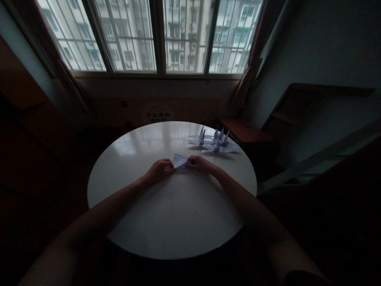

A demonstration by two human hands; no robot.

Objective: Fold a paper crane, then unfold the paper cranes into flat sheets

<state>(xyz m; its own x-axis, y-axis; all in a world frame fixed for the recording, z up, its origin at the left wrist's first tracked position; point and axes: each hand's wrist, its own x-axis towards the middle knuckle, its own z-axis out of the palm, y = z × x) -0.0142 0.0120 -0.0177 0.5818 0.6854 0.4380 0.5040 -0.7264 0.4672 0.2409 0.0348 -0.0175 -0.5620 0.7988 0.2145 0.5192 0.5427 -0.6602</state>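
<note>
A small folded sheet of pale paper (pixel 179 160) lies between my two hands near the middle of the round white table (pixel 175 222). My left hand (pixel 161 170) pinches its left corner, fingers curled and closed. On the opposite side, my right hand (pixel 200 164) is closed on the right edge of the same paper. Part of each edge is hidden by the fingers. Beyond my right hand stands a group of folded paper cranes (pixel 217 147), wings spread and points upright, apart from both hands.
A barred window (pixel 184 39) with curtains (pixel 250 75) faces me. Low on the far side sits a cardboard box (pixel 190 111) with printed characters. To the right are a reddish wooden stool or bench (pixel 250 132) and a wooden frame (pixel 293 103) against the wall.
</note>
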